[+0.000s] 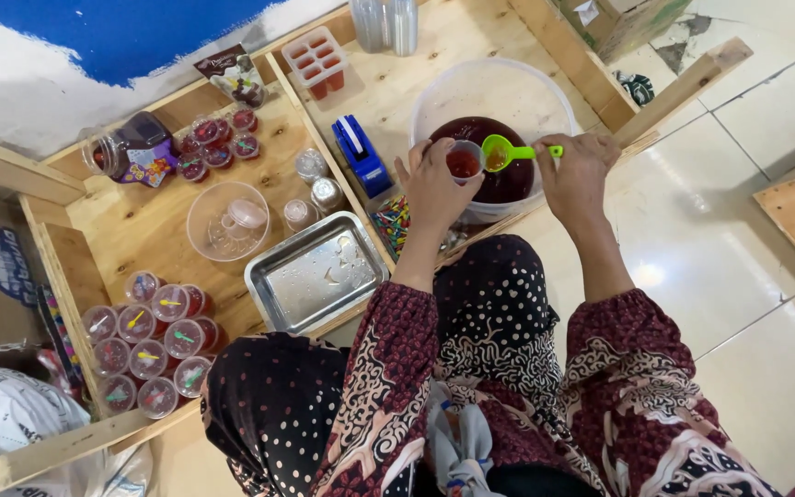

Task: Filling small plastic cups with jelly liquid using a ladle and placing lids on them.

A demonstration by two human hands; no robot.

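Observation:
My left hand [434, 189] grips a small clear plastic cup [463, 162] partly filled with red liquid, held over a large white bowl [492, 87]. The bowl holds dark red liquid [499, 184]. My right hand [577, 175] pinches the handle of a bright green scoop [506, 152], whose round head sits right beside the cup's rim. Both hands hover above the near side of the bowl.
A wooden tray [140, 230] holds several lidded cups with small coloured spoons [154, 336], a metal pan [315, 271], a clear bowl [227, 221], a jar [131, 145] and red-filled cups [218, 145]. A blue tape dispenser [361, 155] and a moulded tray [316, 63] lie on another board.

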